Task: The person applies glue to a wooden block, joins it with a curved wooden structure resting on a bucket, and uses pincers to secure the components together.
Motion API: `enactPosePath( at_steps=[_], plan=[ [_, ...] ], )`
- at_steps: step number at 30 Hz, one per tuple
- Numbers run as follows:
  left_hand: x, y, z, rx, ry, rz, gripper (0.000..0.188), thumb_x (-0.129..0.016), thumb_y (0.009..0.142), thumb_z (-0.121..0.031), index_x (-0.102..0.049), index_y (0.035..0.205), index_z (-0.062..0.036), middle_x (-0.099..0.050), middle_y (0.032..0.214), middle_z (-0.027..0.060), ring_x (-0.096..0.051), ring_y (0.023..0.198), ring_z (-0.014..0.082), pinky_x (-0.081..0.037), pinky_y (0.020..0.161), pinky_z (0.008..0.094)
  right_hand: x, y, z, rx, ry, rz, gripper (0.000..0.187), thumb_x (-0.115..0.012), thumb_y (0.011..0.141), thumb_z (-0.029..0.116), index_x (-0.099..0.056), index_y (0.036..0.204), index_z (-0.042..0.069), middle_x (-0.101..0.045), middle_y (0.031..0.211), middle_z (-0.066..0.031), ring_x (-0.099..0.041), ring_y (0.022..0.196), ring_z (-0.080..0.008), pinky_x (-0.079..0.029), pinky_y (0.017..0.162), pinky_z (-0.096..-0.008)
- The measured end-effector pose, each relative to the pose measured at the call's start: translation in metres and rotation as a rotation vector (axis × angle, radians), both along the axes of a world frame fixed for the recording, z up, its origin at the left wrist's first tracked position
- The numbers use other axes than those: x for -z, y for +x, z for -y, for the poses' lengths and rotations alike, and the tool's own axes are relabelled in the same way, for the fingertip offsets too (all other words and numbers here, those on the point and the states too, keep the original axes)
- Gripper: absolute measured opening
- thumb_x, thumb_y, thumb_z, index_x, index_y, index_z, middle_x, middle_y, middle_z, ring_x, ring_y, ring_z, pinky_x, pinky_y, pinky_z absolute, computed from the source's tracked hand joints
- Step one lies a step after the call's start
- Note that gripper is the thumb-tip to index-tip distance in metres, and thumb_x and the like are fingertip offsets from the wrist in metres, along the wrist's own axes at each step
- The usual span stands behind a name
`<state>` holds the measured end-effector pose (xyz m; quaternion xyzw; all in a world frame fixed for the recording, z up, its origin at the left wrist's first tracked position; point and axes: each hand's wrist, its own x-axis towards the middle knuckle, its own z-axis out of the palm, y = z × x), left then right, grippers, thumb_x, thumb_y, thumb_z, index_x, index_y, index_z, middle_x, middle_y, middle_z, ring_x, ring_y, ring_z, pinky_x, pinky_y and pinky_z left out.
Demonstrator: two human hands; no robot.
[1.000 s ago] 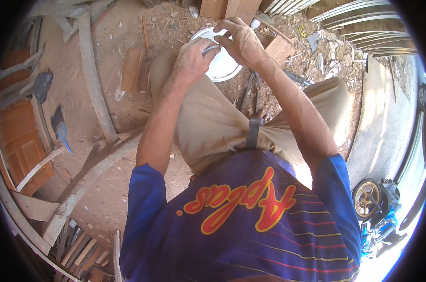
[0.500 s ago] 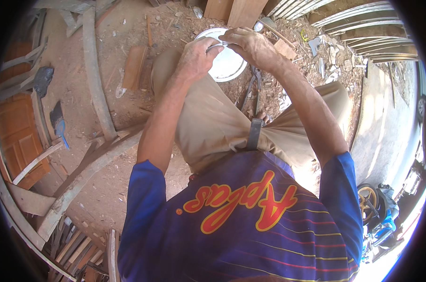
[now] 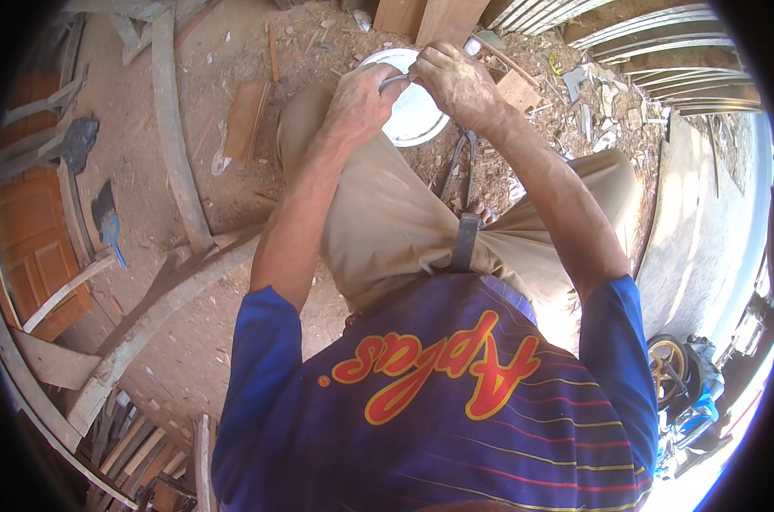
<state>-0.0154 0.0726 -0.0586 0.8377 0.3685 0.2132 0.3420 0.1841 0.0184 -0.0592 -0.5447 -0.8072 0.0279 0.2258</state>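
Over a round white lid or pail top (image 3: pixel 412 125), my two hands are close together. My left hand (image 3: pixel 357 104) is closed with a thin grey rod-like piece (image 3: pixel 394 80) between thumb and fingers. My right hand (image 3: pixel 460 87) is closed at the far end of that piece, fingers bent inward; its fingertips are partly hidden, and what exactly they pinch is too small to make out. Long-handled metal pincers (image 3: pixel 470 162) lie on the ground just below the white round top, between my legs.
Wood chips and scraps cover the dirt ground. A flat brown board (image 3: pixel 246 119) lies left of my knee, and a curved timber (image 3: pixel 175 136) beyond it. Wooden panels (image 3: pixel 442 21) stand ahead. Stacked slats (image 3: pixel 651 38) are at far right, a motorbike (image 3: pixel 690 392) at lower right.
My right hand has turned slightly, its fingers curling further in and shifting right. The left hand has barely moved and keeps the grey piece.
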Motion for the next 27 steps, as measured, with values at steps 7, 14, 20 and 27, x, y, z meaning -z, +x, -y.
enactPosePath(
  at_steps=[7, 14, 20, 27],
  plan=[
    [0.006, 0.0, -0.001, 0.024, 0.018, -0.068, 0.028, -0.066, 0.098, -0.024, -0.072, 0.111, 0.0003, -0.072, 0.108, 0.0219, -0.068, 0.103, 0.0411, -0.052, 0.091, 0.0481, -0.005, -0.001, -0.001, 0.047, -0.029, -0.007, 0.009, -0.065, 0.085, 0.005, -0.066, 0.094, 0.008, -0.066, 0.095, -0.0065, -0.066, 0.101, -0.0269, -0.058, 0.088, -0.0389],
    [0.009, 0.001, -0.001, 0.013, 0.037, -0.023, 0.026, -0.064, 0.099, -0.021, -0.07, 0.112, 0.0007, -0.071, 0.106, 0.0241, -0.067, 0.1, 0.0438, -0.052, 0.088, 0.0504, 0.012, -0.013, 0.007, 0.097, -0.001, -0.038, 0.009, -0.067, 0.083, 0.007, -0.068, 0.092, 0.009, -0.067, 0.094, -0.0064, -0.065, 0.099, -0.0269, -0.056, 0.088, -0.0401],
    [0.008, 0.001, 0.005, -0.082, -0.009, -0.024, 0.027, -0.061, 0.1, -0.021, -0.069, 0.111, 0.0021, -0.071, 0.106, 0.0254, -0.067, 0.102, 0.0447, -0.052, 0.088, 0.0509, 0.034, -0.04, 0.013, 0.311, 0.154, -0.124, 0.012, -0.067, 0.083, 0.008, -0.07, 0.094, 0.01, -0.067, 0.094, -0.0092, -0.064, 0.1, -0.0299, -0.051, 0.091, -0.044],
    [0.012, 0.001, -0.001, -0.15, -0.046, -0.037, 0.032, -0.06, 0.101, -0.027, -0.07, 0.113, 0.0013, -0.071, 0.109, 0.0258, -0.068, 0.102, 0.044, -0.052, 0.088, 0.0493, 0.032, -0.037, 0.005, 0.296, 0.078, -0.185, 0.01, -0.068, 0.086, 0.012, -0.07, 0.095, 0.009, -0.068, 0.098, -0.0099, -0.064, 0.1, -0.0313, -0.051, 0.091, -0.0443]
  ],
)
